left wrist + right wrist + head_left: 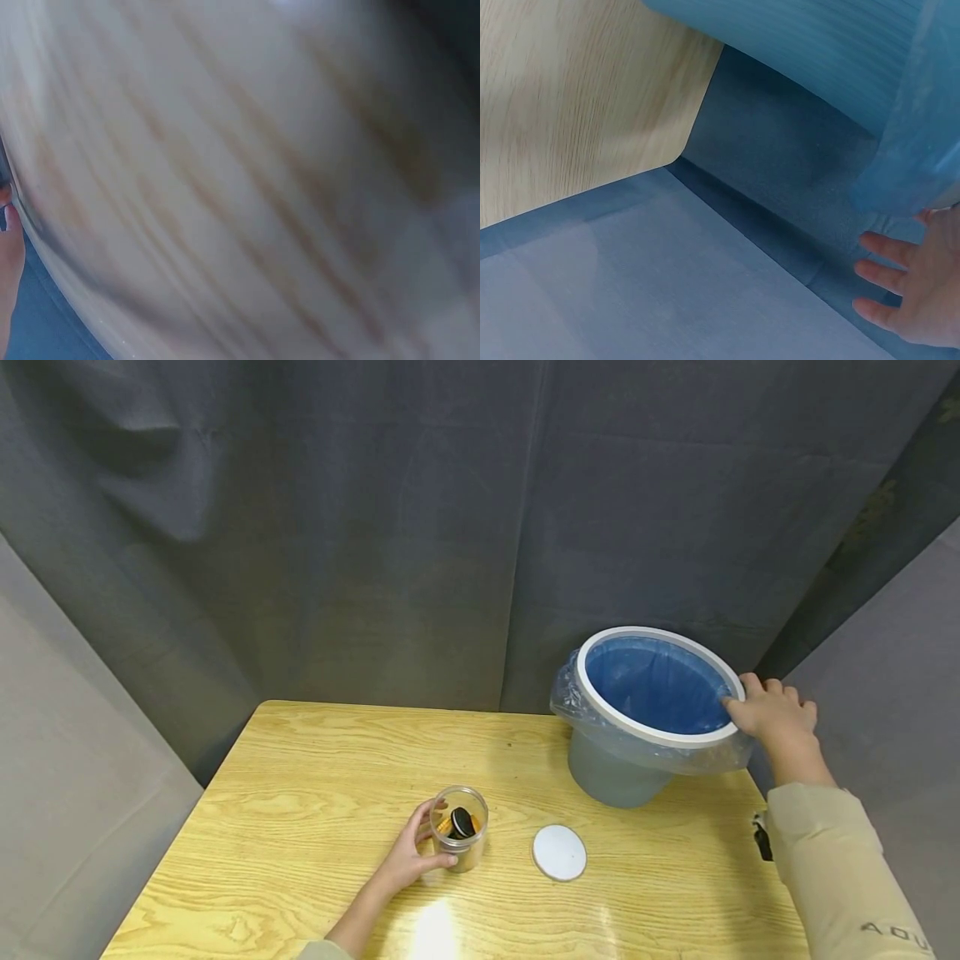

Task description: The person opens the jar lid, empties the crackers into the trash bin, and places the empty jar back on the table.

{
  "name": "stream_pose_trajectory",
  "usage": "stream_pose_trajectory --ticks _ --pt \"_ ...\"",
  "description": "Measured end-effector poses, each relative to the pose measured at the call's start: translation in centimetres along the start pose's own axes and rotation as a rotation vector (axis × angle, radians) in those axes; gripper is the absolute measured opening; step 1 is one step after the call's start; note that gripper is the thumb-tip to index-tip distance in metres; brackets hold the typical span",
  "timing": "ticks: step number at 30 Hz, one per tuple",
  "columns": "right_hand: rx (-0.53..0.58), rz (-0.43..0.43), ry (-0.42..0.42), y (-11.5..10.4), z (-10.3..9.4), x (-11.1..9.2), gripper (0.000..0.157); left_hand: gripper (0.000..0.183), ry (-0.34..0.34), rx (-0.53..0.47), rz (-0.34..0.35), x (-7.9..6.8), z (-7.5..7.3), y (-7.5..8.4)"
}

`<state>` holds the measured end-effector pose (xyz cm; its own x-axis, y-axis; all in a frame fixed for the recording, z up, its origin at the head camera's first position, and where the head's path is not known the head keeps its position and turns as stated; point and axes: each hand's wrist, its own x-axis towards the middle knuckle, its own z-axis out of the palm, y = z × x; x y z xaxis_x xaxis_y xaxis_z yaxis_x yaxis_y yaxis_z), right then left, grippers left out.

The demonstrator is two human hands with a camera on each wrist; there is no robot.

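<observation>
My left hand [408,856] holds a clear round jar [470,853] on the table, thumb on the near side and fingers round the far side. Inside the jar lie a black disc [462,822] with a pale edge and some orange pieces, too small to identify. At the far right, my right hand [776,714] has its thumb over the white rim of a trash can [618,777]. Its other fingers spread outside the rim, as the right wrist view shows with the hand [922,292]. A blue bag [645,681] lines the can and hangs over its rim.
A white round lid [559,853] lies flat between jar and can. The wooden table [337,760] backs onto a dark curtain [375,568]. Pale panels [67,777] flank it. The left wrist view is mostly blurred wood grain.
</observation>
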<state>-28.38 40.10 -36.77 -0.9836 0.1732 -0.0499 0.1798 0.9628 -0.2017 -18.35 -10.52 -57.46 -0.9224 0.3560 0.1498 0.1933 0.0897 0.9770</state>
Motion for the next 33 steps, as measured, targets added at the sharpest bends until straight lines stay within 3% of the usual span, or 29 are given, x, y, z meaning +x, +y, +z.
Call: stream_pose_trajectory --ticks 6,11,17,22,33 --pt "0.007 0.002 -0.003 -0.1 0.0 -0.2 0.072 0.093 0.053 0.055 0.003 0.4 0.6 -1.9" --pt "0.005 -0.006 -0.01 -0.2 -0.1 -0.2 0.072 0.096 0.076 0.08 0.021 0.6 1.0 -2.2" --pt "0.009 0.002 -0.015 -0.3 -0.2 -0.3 0.071 0.09 0.088 0.058 -0.025 0.5 1.3 -0.8" --pt "0.012 0.007 -0.016 -0.3 -0.2 -0.4 0.071 0.088 0.083 0.063 -0.019 0.4 1.3 0.8" --pt "0.018 0.003 -0.022 -0.4 -0.2 -0.4 0.071 0.092 0.069 0.084 -0.022 0.6 1.2 1.3"
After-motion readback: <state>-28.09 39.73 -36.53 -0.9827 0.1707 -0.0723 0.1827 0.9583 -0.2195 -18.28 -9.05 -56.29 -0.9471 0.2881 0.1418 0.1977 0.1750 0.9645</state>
